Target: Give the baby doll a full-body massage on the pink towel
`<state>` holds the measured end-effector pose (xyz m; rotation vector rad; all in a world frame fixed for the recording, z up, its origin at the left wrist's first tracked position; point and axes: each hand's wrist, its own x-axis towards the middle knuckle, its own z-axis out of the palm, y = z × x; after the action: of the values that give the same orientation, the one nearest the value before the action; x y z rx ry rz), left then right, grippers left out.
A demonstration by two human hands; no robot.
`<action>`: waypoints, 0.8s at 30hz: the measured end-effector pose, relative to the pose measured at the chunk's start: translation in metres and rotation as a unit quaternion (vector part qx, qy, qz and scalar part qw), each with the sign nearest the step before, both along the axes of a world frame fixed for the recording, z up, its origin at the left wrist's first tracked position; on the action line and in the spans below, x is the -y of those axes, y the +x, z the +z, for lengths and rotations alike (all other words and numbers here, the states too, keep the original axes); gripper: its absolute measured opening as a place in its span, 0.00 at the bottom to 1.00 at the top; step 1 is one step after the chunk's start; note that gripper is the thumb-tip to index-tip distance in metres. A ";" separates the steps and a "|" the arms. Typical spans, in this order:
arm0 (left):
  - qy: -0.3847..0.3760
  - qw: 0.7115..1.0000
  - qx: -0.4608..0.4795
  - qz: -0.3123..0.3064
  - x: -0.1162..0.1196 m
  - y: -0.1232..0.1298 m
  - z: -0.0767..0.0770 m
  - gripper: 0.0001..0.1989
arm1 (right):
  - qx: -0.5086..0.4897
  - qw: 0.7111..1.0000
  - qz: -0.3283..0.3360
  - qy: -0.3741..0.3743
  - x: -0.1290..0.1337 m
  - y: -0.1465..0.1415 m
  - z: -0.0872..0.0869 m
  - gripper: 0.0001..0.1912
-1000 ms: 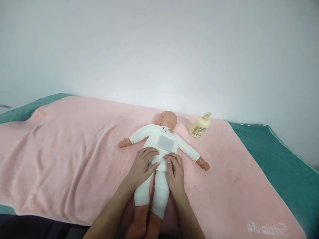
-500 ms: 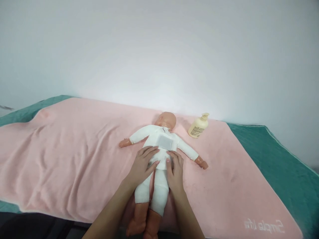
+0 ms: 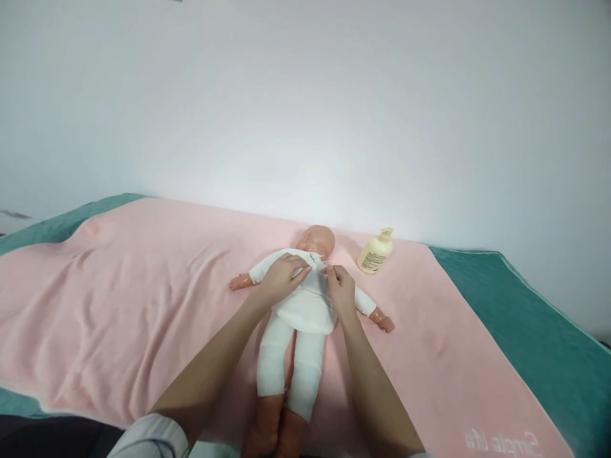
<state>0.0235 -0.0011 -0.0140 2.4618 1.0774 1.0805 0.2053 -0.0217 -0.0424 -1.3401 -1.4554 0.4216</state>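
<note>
A baby doll [image 3: 305,315] with a white cloth body lies on its back on a pink blanket [image 3: 191,286], its bare head [image 3: 319,242] toward the wall and its arms spread. My left hand [image 3: 287,277] rests on the upper chest at the left, fingers bent together toward the middle. Opposite it, my right hand [image 3: 340,283] is at the right side of the chest, with thumb and fingertips drawn together near the neckline. Whether either hand pinches the cloth is too small to tell. Between the hands, the grey chest panel is partly covered.
A cream pump bottle [image 3: 375,253] stands on the blanket right of the doll's head. Green sheeting [image 3: 515,299] shows beyond the blanket at both sides. A pale wall [image 3: 305,114] rises behind.
Both hands have moved up from the doll's belly to its upper chest, and their fingers have drawn in. The view has shifted slightly, and a striped sleeve now shows at my left arm.
</note>
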 end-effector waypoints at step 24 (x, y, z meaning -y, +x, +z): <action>0.063 0.997 0.036 0.000 -0.022 0.015 -0.043 0.10 | 0.010 0.996 0.086 0.014 -0.009 0.004 -0.026 0.14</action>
<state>0.0387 0.0209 -0.0568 2.4978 1.0161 1.2624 0.2097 -0.0132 -0.0681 -1.2031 -1.5946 0.4984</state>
